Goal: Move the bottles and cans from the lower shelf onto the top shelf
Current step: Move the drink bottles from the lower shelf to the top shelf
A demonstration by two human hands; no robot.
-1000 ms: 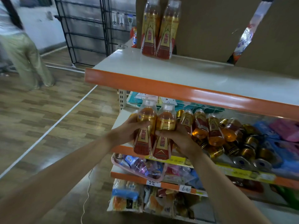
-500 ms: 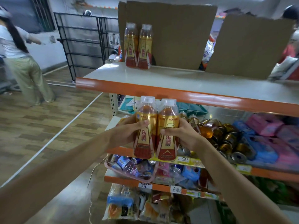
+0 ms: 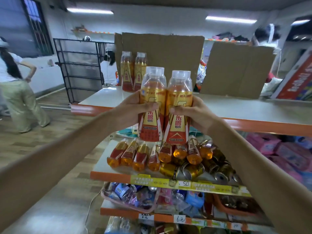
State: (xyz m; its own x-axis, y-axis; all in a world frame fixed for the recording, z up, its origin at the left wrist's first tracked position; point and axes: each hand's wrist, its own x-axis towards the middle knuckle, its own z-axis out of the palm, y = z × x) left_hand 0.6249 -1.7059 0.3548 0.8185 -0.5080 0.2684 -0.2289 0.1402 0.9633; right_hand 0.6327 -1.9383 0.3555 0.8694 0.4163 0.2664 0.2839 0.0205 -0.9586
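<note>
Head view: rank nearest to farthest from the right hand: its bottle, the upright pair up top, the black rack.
1. Bottle, gripped by the right hand.
2. Upright pair, back-left on top shelf.
3. Black rack, far left behind.

Clear glossy plastic bottles [image 3: 152, 105], shiny metal cans [image 3: 192, 171], matt cardboard sheets [image 3: 168, 53].

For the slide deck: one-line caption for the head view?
The left hand and right hand hold two upright bottles before the top shelf, where two others stand.
</note>
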